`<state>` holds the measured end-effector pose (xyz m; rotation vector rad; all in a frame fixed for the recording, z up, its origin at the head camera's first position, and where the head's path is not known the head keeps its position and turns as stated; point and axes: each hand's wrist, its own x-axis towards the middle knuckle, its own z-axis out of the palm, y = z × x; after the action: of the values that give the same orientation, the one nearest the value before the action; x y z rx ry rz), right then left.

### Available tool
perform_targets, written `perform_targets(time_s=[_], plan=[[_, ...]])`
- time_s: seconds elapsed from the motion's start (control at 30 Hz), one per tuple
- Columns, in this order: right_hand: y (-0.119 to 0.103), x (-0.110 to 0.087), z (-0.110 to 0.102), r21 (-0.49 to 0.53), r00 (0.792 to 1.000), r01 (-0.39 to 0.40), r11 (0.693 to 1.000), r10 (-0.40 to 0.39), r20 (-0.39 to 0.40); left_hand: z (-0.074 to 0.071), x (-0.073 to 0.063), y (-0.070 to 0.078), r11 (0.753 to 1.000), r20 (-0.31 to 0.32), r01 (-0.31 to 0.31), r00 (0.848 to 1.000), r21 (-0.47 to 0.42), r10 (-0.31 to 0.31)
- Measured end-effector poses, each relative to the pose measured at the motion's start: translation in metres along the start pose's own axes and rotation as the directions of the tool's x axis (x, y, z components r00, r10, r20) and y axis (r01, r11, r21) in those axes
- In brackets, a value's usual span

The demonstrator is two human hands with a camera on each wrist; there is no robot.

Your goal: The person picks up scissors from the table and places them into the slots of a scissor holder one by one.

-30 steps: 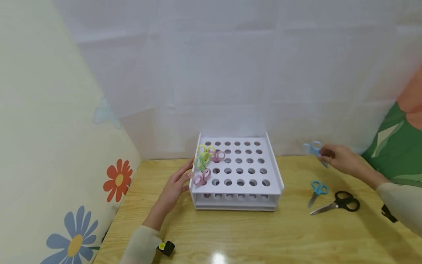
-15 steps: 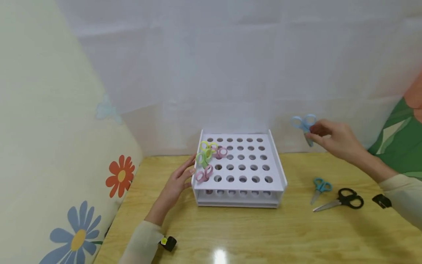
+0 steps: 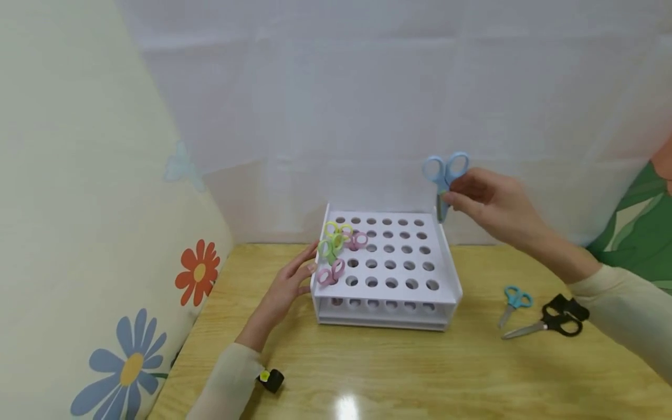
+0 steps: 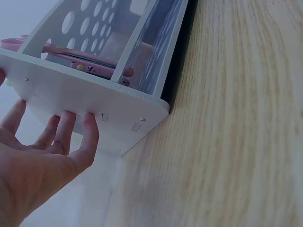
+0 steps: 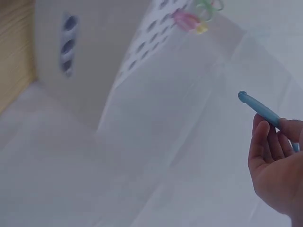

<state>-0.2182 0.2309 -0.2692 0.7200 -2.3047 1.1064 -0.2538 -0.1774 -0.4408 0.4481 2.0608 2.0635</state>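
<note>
My right hand [image 3: 499, 201] pinches light blue scissors [image 3: 441, 185] by the blade end, loops up, above the right back corner of a white rack [image 3: 388, 300] full of round holes. The right wrist view shows them edge-on. On the rack's left side my left hand [image 3: 283, 289] rests its fingers, which press on the side panel [image 4: 71, 92] in the left wrist view. Pink scissors [image 3: 332, 272], green scissors [image 3: 330, 249], yellow scissors [image 3: 338, 231] and a second pink pair [image 3: 354, 241] stand in holes at the rack's left. Blades of one pink pair show inside.
Right of the rack, blue scissors [image 3: 513, 302] and larger black scissors [image 3: 551, 322] lie on the wooden table [image 3: 378, 367]. The right sleeve partly overhangs the black pair. White cloth [image 3: 367, 116] hangs behind the rack, and a flowered wall [image 3: 131, 251] stands at left.
My right hand has raised the light blue scissors and carried them left, from beyond the rack's right side to above its right back corner. The left hand stays on the rack.
</note>
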Motion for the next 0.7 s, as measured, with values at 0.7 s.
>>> perform_targets(time_s=[0.7], plan=[[-0.022, -0.02, 0.136, 0.313, 0.942, -0.282, 0.907, 0.324, -0.089, 0.025, 0.021, 0.004, 1.0, 0.083, -0.015, 0.996, -0.021, 0.016]])
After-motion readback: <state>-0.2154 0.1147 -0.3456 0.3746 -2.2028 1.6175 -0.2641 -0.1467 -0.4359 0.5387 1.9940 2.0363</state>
